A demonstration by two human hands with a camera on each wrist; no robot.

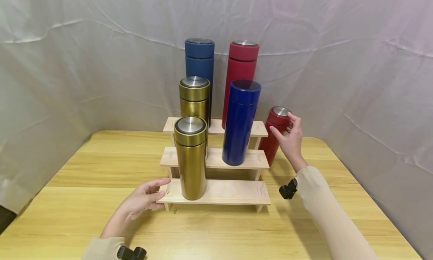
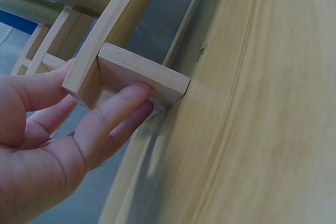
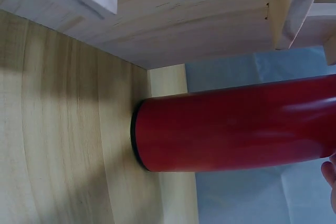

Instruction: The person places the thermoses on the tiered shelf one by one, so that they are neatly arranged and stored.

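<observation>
Two hands, left hand [image 1: 143, 200] touching stand [image 1: 233, 192] edge, right hand [image 1: 289, 139] seemingly gripping red flask [image 1: 275, 134]

The small red flask [image 1: 275, 134] is a glossy cylinder with a red cap and a flat silver disc on top. It stands upright on the table, just beside the right end of the wooden stepped rack [image 1: 216, 190], toward the table's far right corner. The rack is pale wood with three tiers rising toward the back, standing near the middle of the table, closer to the far edge.
</observation>
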